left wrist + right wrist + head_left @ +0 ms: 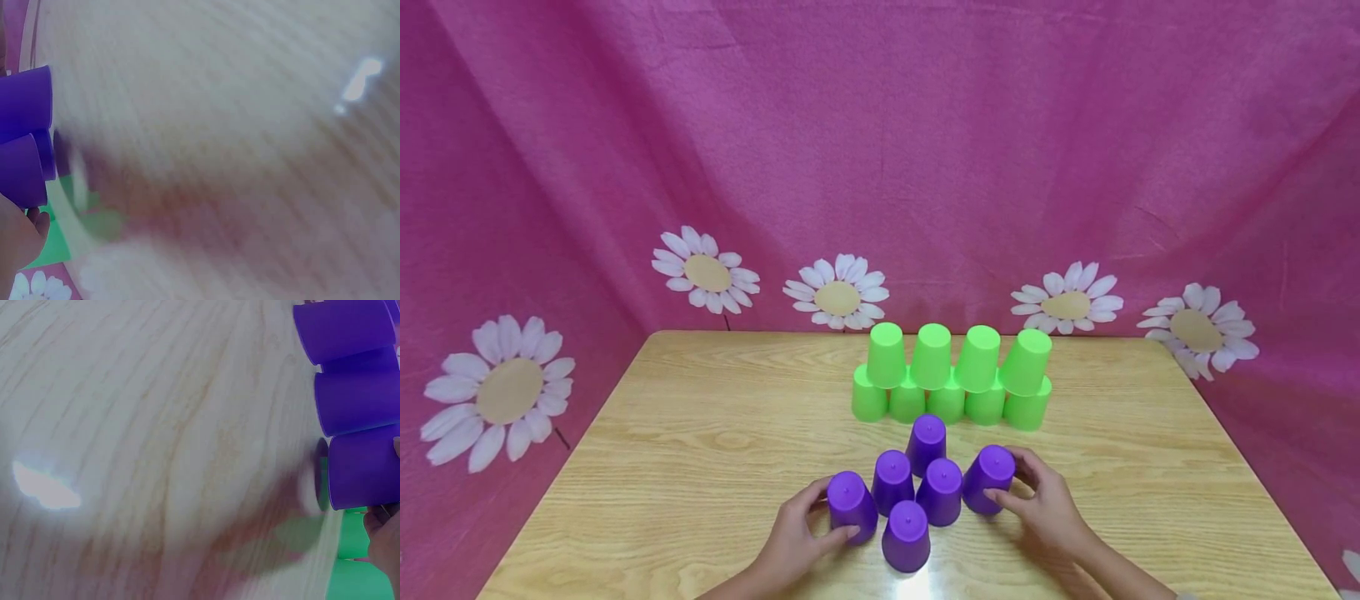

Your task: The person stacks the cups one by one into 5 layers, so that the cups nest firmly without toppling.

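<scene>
Several purple cups stand upside down close together on the wooden table. My left hand (793, 533) grips the leftmost purple cup (852, 507), thumb across its near side and fingers behind it. On the other side, my right hand (1047, 504) holds the rightmost purple cup (988, 481) between thumb and fingers. Between the two held cups are the front cup (906, 538), two middle cups and the back cup (927, 446). In the right wrist view the held cup (362, 467) shows its rim beside its reflection; whether it touches the table I cannot tell.
Behind the purple cups, green cups (932, 357) form two tiers, all upside down, the upper ones resting across the lower ones. The wooden table (715, 433) reaches back to a pink curtain (925, 167) printed with white flowers.
</scene>
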Demonstrator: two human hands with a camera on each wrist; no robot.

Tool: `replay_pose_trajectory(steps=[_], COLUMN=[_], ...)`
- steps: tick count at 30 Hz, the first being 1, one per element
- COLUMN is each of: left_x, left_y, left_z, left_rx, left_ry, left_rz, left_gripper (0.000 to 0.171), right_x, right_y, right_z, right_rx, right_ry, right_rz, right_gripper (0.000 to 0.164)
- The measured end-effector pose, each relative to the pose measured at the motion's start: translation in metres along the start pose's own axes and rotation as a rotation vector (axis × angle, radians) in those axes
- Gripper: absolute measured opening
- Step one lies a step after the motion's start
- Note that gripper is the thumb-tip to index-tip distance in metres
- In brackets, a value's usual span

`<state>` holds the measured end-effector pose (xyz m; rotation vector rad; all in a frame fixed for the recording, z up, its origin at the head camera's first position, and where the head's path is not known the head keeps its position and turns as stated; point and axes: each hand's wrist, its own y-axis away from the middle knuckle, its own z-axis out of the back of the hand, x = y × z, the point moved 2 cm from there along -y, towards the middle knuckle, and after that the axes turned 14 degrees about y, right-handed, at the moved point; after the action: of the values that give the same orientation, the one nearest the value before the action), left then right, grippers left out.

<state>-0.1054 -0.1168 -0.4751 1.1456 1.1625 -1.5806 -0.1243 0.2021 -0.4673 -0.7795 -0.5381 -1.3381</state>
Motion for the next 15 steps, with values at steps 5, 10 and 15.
replay_pose_trajectory(steps=[5, 10, 15], left_x=[-0.005, -0.010, -0.015], left_y=[-0.007, -0.015, -0.019], left_z=[0.003, 0.007, 0.013], left_rx=[-0.038, -0.073, -0.094], left_ry=[-0.003, -0.051, -0.066], left_rz=[0.083, 0.062, 0.062], left_gripper=[0.053, 0.053, 0.053], right_x=[0.003, 0.006, 0.008], right_y=[-0.004, -0.010, -0.013], right_z=[0.007, 0.015, 0.023], right_rx=[-0.040, -0.073, -0.093], right_ry=[0.005, 0.023, 0.049], right_rz=[0.059, 0.113, 0.141], right_gripper=[0.046, 0.046, 0.047])
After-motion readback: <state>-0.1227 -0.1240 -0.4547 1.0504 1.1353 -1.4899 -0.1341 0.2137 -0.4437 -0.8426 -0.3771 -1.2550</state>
